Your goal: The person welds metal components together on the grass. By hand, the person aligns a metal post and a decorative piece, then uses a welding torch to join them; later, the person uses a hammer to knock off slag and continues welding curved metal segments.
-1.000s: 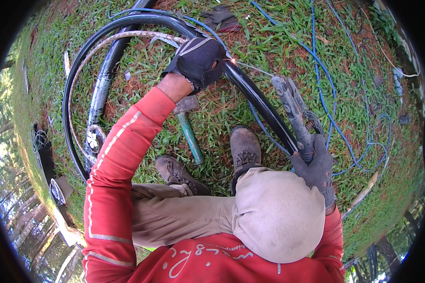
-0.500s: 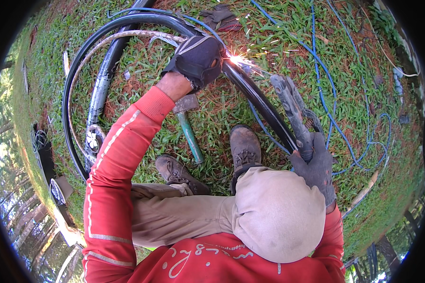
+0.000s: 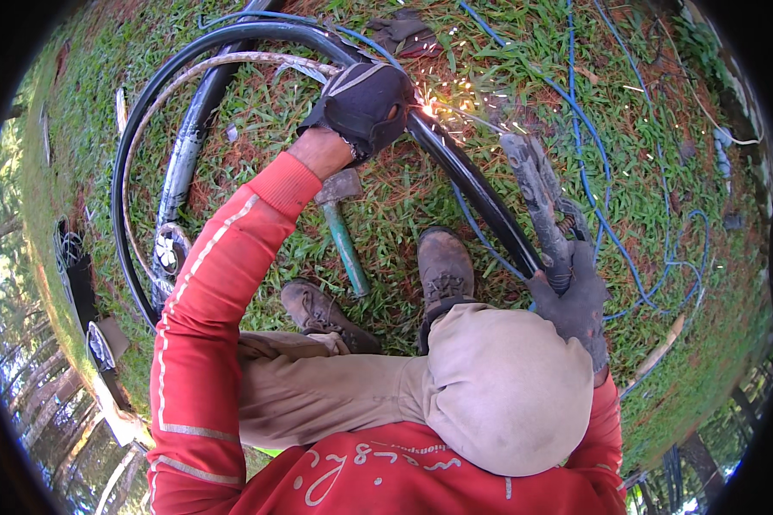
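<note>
My left hand (image 3: 361,107), in a dark glove, is closed around the upper part of a black metal tube (image 3: 477,184). Its fingertips are hidden by the back of the glove. My right hand (image 3: 575,296), in a grey glove, grips a welding electrode holder (image 3: 531,189). A thin electrode (image 3: 479,120) runs from the holder's jaws toward the tube just beside my left hand. Orange sparks (image 3: 431,109) scatter at its tip. Below my left hand a hammer (image 3: 344,240) with a green handle lies on the grass.
A curved black tube (image 3: 137,129) and a scuffed pipe (image 3: 182,163) lie at the left. Blue cable (image 3: 580,129) loops across the grass on the right. A dark glove (image 3: 404,34) rests at the top. My boots (image 3: 445,264) stand near the hammer.
My right hand and the electrode holder have shifted slightly right. The bright white glow has shrunk to smaller orange sparks, and more of the electrode shows. My left hand has barely moved.
</note>
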The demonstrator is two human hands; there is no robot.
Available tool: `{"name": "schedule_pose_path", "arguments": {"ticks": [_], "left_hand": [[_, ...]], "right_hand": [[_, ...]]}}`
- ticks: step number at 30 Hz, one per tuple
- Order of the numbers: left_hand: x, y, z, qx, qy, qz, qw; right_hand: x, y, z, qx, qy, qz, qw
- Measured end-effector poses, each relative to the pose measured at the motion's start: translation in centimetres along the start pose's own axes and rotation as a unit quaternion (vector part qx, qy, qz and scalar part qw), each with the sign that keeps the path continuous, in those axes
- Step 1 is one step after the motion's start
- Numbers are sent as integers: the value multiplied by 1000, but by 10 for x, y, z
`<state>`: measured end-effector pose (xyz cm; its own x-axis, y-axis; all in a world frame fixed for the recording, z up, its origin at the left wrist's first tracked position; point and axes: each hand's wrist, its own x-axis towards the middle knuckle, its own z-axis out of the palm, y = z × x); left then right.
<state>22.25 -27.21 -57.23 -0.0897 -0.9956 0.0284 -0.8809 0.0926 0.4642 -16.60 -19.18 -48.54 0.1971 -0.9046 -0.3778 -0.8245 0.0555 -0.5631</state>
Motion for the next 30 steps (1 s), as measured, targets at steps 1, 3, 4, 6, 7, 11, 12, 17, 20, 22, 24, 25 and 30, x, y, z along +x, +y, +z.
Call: {"name": "schedule_pose_path", "arguments": {"ticks": [1,3,4,6,7,11,12,17,20,22,24,25,30], "left_hand": [[0,1,-1,-3,1,8,1000],[0,0,0,-4,10,16,1000],[0,-1,0,-6,19,26,999],[-1,-2,1,-13,24,23,999],[-1,-3,1,-19,28,20,999],[-2,-5,5,-40,55,36,997],[-3,-6,5,-39,60,41,997],[-1,-8,6,-23,52,48,997],[2,-14,12,-15,14,4,1000],[-1,-23,18,-42,69,53,995],[-1,-16,15,-41,96,71,992],[1,-13,13,-33,71,45,996],[2,-4,3,17,21,13,1000]], "right_hand": [[0,0,-1,-8,-11,-10,1000],[0,-1,0,-4,-8,-16,1000],[0,-2,1,-1,-4,-21,1000],[2,-1,1,-13,-7,-23,1000],[2,0,1,-24,-9,-23,999],[2,1,-2,-19,-22,-11,1000],[2,1,-2,-21,-24,-15,999],[2,2,-2,-19,-24,-25,999],[3,-1,-2,-27,-27,-16,999],[3,-3,-2,2,-31,-13,999],[2,-4,-2,-2,-30,-8,1000],[1,-5,-3,-6,-29,-5,1000],[4,-8,-2,-33,-29,-3,999]]}}
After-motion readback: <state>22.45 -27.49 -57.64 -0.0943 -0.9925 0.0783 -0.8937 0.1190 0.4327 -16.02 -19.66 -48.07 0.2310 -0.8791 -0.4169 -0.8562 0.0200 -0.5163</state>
